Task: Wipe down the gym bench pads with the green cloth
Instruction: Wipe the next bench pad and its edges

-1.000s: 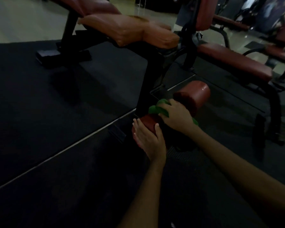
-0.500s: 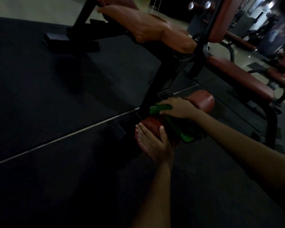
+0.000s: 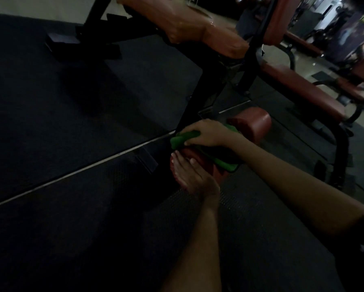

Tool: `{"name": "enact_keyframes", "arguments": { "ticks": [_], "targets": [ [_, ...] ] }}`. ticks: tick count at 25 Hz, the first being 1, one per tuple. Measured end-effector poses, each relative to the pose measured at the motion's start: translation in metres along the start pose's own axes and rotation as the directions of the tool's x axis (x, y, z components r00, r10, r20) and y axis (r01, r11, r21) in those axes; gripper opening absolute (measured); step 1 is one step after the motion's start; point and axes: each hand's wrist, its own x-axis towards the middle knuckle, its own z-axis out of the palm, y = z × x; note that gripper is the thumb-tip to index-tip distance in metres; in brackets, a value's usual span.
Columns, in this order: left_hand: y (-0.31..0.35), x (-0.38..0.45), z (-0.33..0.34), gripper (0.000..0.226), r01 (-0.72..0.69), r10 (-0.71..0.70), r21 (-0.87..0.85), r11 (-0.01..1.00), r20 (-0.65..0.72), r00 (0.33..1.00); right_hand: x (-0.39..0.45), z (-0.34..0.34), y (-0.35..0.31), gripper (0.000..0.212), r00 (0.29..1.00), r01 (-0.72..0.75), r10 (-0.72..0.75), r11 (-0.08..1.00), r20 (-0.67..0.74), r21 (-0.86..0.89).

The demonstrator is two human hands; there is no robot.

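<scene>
Right hand gripping green cloth — left hand cupping roller pad

Green cloth, reddish-brown bench pads (glossy), black frame, dark floor mat

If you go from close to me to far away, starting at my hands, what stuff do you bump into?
Left hand → near roller pad → green cloth under the right hand → far roller pad → orange seat pad.
</scene>
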Motion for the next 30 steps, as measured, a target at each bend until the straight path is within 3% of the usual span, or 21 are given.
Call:
{"name": "enact_keyframes", "arguments": {
  "ticks": [2, 4, 7, 9, 13, 16, 19, 21, 24, 27, 28, 30],
  "targets": [
    [0.002, 0.001, -0.004, 0.092, 0.004, -0.004, -0.013, 1.0, 0.004, 1.0, -0.039, 0.018, 0.007, 0.045, 0.977, -0.01, 0.024, 0.998, -0.21, 0.068],
    [0.004, 0.005, -0.008, 0.098, 0.005, -0.005, -0.005, 1.0, 0.015, 1.0, -0.081, 0.044, 0.008, 0.049, 0.898, 0.016, 0.076, 0.979, -0.434, 0.204],
    [0.015, 0.015, -0.01, 0.094, 0.021, -0.027, 0.088, 0.996, 0.064, 0.998, -0.094, 0.066, 0.013, 0.05, 0.807, -0.021, 0.141, 0.977, -0.574, 0.21],
    [0.027, 0.021, -0.01, 0.067, 0.0, -0.033, 0.209, 0.978, 0.153, 0.988, -0.068, 0.051, 0.038, 0.046, 0.829, -0.173, 0.22, 0.975, -0.515, 0.138],
    [0.038, 0.022, -0.012, 0.042, -0.068, -0.008, 0.35, 0.934, 0.21, 0.978, -0.033, 0.018, 0.092, 0.044, 0.788, -0.48, 0.56, 0.82, -0.257, 0.313],
    [0.033, 0.021, -0.008, 0.036, -0.093, 0.025, 0.351, 0.932, 0.194, 0.981, -0.042, 0.027, 0.062, 0.048, 0.823, -0.422, 0.449, 0.893, -0.348, 0.156],
    [0.029, 0.021, -0.006, 0.034, -0.188, 0.141, 0.348, 0.918, 0.157, 0.978, -0.057, 0.044, 0.043, 0.046, 0.842, -0.265, 0.309, 0.951, -0.443, 0.16],
    [0.028, 0.022, -0.005, 0.038, -0.279, 0.234, 0.379, 0.882, 0.16, 0.959, -0.05, 0.04, 0.057, 0.046, 0.83, -0.28, 0.331, 0.943, -0.448, 0.177],
    [0.032, 0.029, -0.007, 0.038, -0.371, 0.307, 0.429, 0.824, 0.212, 0.928, -0.035, 0.039, 0.074, 0.047, 0.731, -0.41, 0.522, 0.851, -0.439, 0.33],
    [0.04, 0.04, -0.015, 0.027, -0.449, 0.294, 0.499, 0.741, 0.359, 0.886, -0.046, 0.051, 0.049, 0.047, 0.508, -0.52, 0.757, 0.65, -0.412, 0.554],
    [0.043, 0.042, -0.018, 0.025, -0.487, 0.28, 0.525, 0.698, 0.425, 0.861, -0.055, 0.057, 0.038, 0.046, 0.466, -0.516, 0.795, 0.601, -0.388, 0.611],
    [0.05, 0.047, -0.024, 0.027, -0.543, 0.216, 0.578, 0.609, 0.538, 0.815, -0.074, 0.071, 0.023, 0.045, 0.489, -0.459, 0.79, 0.594, -0.37, 0.661]
  ]
}}
